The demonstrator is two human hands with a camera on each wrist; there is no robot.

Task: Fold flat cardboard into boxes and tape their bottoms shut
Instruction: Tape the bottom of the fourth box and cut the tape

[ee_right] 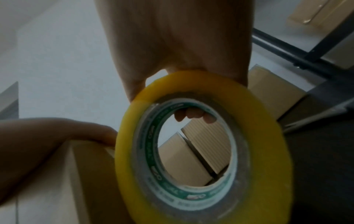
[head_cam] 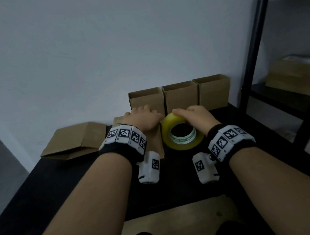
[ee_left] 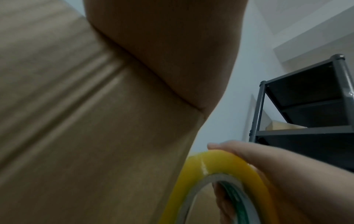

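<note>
A brown cardboard box (head_cam: 157,141) (ee_left: 76,121) (ee_right: 90,174) stands on the black table (head_cam: 62,183) in front of me. My left hand (head_cam: 143,119) (ee_left: 172,53) (ee_right: 57,136) lies on its top, palm down and pressing. Just right of the box, my right hand (head_cam: 195,115) (ee_left: 287,174) (ee_right: 172,45) grips a yellow tape roll (head_cam: 166,133) (ee_left: 220,163) (ee_right: 268,144) held upright on edge. Its thumb lies over the roll's rim and its fingers (ee_right: 191,116) curl into the core. The roll touches the box's right side.
Three open-topped folded boxes (head_cam: 146,101) (head_cam: 181,97) (head_cam: 213,91) line the wall behind. A stack of flat cardboard (head_cam: 77,140) lies at the table's left. A dark metal shelf rack (head_cam: 257,50) stands right, with a box (head_cam: 294,77) on it.
</note>
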